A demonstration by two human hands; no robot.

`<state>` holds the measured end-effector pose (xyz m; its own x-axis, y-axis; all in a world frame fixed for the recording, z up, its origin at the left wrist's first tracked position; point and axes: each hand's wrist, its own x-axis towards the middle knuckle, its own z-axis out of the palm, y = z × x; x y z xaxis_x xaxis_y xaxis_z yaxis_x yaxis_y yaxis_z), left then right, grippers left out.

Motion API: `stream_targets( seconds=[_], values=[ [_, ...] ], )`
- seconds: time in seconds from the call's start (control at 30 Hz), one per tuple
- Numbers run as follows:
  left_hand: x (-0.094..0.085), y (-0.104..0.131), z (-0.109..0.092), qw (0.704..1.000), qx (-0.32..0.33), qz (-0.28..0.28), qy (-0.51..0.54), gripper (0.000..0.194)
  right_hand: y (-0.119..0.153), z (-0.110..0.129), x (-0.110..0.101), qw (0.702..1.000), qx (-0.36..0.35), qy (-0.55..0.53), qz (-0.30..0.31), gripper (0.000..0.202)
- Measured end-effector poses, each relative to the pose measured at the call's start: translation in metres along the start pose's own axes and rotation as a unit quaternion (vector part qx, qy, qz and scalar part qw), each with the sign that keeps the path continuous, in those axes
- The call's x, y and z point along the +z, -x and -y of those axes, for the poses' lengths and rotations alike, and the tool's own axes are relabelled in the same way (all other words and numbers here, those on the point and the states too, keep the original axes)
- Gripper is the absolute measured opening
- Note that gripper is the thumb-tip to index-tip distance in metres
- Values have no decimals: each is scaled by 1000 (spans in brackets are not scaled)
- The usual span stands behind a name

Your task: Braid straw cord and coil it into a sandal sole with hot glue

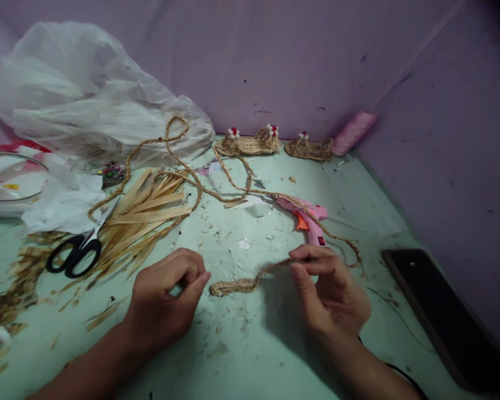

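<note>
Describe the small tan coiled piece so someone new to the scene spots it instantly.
Start with the pale green table and find the pink glue gun on it. Nearer the camera, to its left, lies a small, narrow tan coil with a braided tail leading right. Unlike the beaded tan pieces by the purple wall, it shows no beads.

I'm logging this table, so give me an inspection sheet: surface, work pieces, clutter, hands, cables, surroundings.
Surface: pale green tabletop, littered with small scraps.
Work pieces: small coiled braid, its tail leading right.
Clutter: scissors overlapping dry strips; pink glue gun; dark phone.
Hands: left hand curled beside the coil, nothing seen in it; right hand pinching the tail.
Cables: black cable by the right forearm; ends not visible.
Surroundings: purple wall behind; plastic bag and beaded woven pieces before it.
</note>
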<state>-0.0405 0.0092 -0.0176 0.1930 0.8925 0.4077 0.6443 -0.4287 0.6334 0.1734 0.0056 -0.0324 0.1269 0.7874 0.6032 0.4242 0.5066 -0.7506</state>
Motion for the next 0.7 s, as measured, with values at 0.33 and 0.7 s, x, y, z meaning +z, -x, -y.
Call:
stream_targets(
  seconds=[0.33,0.7],
  values=[
    [-1,7,7,996,27,-26,-79,21,-3,1,-7,994,-73,-63,49,23],
    [4,3,-5,860,-316,-42,399,41,-1,5,2,989,-43,47,137,32]
  ],
)
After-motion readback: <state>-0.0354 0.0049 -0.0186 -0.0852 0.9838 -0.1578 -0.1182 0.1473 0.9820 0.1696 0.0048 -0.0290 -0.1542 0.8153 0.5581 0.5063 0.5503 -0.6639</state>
